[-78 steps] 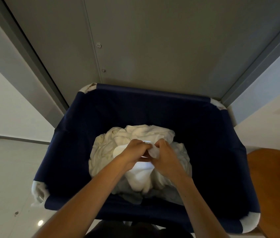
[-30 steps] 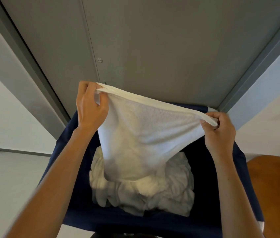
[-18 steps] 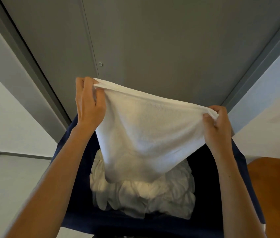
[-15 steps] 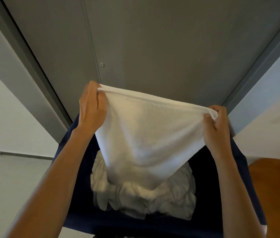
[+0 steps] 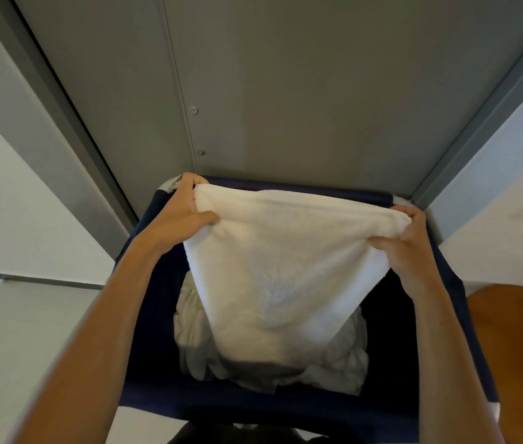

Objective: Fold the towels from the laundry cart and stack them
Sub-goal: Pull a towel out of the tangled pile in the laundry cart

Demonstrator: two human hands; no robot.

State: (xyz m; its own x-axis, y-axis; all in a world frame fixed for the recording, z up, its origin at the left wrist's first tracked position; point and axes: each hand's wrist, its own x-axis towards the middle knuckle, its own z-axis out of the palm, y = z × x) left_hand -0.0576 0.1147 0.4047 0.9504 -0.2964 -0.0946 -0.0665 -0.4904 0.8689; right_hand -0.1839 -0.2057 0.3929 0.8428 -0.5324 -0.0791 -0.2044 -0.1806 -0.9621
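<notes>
White terry towel [image 5: 285,267] is held stretched above the navy fabric laundry cart [image 5: 253,408], its upper edge gripped at one end by the left hand [image 5: 180,216] and at the other by the right hand [image 5: 410,248], the fingers [image 5: 381,242] of each clamped on the cloth. Its lower part hangs over a crumpled pile of white towels [image 5: 346,357] lying in the cart. An orange-brown wooden surface [image 5: 522,347] is seen just right of the cart.

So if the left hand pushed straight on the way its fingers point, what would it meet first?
Probably the far-left corner of the laundry cart, right by the fingertips of the left hand gripping the towel. If the hand is above the rim, then the grey door panel. Depth is unclear.
</notes>
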